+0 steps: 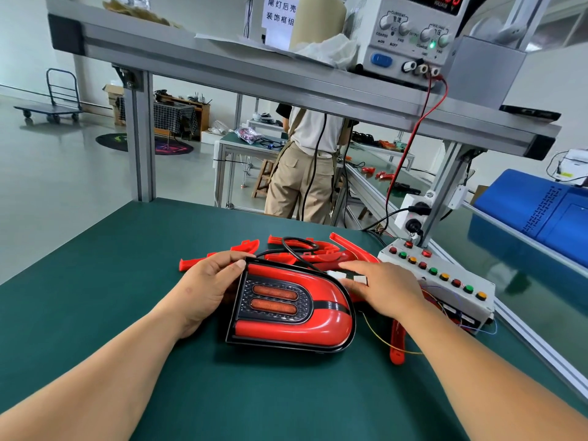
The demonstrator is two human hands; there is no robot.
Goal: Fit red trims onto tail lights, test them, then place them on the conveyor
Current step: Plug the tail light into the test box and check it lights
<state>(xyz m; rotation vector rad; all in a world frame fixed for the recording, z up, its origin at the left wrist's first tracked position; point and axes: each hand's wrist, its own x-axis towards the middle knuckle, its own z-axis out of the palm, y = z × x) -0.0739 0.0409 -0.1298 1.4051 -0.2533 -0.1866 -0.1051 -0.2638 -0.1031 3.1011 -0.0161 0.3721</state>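
**Tail light held on the bench, both hands at its far end**

A D-shaped red and black plastic tail light lies face up on the dark green bench mat, between the person's two hands, with its rounded end toward the right hand. The left hand grips the lamp's far left corner, thumb on the top face and fingers curled over the edge. The right hand lies just beside the rounded end, fingers stretched out over small white plug connectors. Whether it pinches them or only rests on them cannot be told.

A thin black cable loops beyond the fingertips, over a heap of loose red plastic trims. Another curved red trim strip lies under the right wrist. Just right of the right hand stands a white control box with coloured round buttons.
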